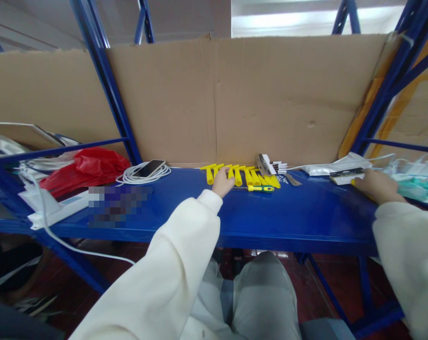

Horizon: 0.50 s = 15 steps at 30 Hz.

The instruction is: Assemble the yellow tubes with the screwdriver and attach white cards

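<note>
My left hand reaches into a row of yellow T-shaped plastic tools, its fingers closed around one of them. A screwdriver with a yellow and green handle lies just in front of the row, to the right of that hand. Far to the right, my right hand is closed low over the table. Yellow edges show beneath its fingers, but most of what it grips is hidden. Beside its fingertips lies a flat black and white packet.
Behind the row stand a small black and white box and several white sticks. A white plastic pouch lies at the back right. Leftward are a phone on a coiled white cable and a red bag. Cardboard walls the back.
</note>
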{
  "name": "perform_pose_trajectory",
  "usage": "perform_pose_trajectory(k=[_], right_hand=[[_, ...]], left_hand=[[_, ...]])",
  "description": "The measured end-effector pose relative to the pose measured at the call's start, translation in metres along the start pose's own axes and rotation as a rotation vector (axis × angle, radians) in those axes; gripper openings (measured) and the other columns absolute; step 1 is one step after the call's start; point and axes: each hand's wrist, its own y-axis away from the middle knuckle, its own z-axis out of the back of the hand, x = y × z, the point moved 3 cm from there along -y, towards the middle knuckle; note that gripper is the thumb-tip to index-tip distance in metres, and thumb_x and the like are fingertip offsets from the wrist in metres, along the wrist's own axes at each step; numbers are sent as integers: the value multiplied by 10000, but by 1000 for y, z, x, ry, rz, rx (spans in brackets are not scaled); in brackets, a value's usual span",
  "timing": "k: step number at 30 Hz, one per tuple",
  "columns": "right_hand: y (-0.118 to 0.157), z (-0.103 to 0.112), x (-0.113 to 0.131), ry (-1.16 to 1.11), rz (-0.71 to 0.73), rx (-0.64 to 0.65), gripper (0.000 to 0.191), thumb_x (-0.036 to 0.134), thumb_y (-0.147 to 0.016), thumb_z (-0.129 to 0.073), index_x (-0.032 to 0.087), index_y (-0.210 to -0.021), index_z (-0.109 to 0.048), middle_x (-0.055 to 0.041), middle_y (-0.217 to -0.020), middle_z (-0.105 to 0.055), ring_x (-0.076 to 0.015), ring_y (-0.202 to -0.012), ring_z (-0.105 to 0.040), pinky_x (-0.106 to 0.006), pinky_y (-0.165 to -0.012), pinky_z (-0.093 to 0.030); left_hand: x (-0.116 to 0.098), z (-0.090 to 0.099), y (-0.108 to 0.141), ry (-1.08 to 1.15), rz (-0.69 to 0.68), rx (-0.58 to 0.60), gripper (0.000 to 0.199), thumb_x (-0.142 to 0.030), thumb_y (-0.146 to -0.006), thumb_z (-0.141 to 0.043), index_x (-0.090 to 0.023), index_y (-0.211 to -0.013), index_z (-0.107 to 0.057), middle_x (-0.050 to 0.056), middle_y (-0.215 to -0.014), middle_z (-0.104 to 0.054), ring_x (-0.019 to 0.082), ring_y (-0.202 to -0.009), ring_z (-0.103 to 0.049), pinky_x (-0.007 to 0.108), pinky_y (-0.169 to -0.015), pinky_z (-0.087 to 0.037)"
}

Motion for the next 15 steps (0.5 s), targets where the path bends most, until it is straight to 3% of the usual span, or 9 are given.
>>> perform_pose_trajectory(k=[1, 3, 8, 12, 15], right_hand=[[4, 9, 14, -32, 21, 56, 407, 260, -861, -530, 56, -1158, -719, -328, -1108, -678, -360, -963, -671, -447, -729, -469], [11, 33, 49, -176, 139, 2, 409, 217, -872, -500, 65, -1203, -688, -302, -1200, -653, -339, -1066, -638, -430, -836, -471], [28, 81, 138, -617, 285, -174, 307, 137, -804, -533, 101, -1061, -697, -209, -1083, -702, -257, -950, -652, -378, -907, -485], [46, 89, 192, -874, 332, -254, 259, 167, -822, -525, 154, -1026, -684, -139, -1037, -714, -239, -884, -668, -401, -876, -524], [67, 72, 218, -960, 350, -218, 248, 177, -831, -516, 158, -1005, -691, -137, -1014, -721, -250, -893, -676, -413, -880, -535]], left_hand=[[1, 3, -1, -47, 7, -35, 443, -81, -789, -598, -141, -1227, -626, 158, -1332, -639, 274, -1285, -568, 389, -1101, -413], [2, 10, -1, -147, 50, -115, 410, -112, -801, -606, -185, -1204, -626, 145, -1339, -639, 302, -1306, -543, 448, -1099, -398], [9, 25, -2, -355, 166, -236, 449, -155, -797, -615, -226, -1237, -559, 160, -1372, -610, 330, -1342, -488, 499, -1069, -370], [22, 29, -6, -451, 270, -192, 450, -206, -845, -560, -172, -1291, -512, 217, -1430, -557, 352, -1390, -439, 535, -1089, -321], [32, 29, -9, -474, 309, -96, 381, -276, -898, -506, -188, -1268, -531, 214, -1371, -611, 370, -1368, -470, 572, -1082, -304]])
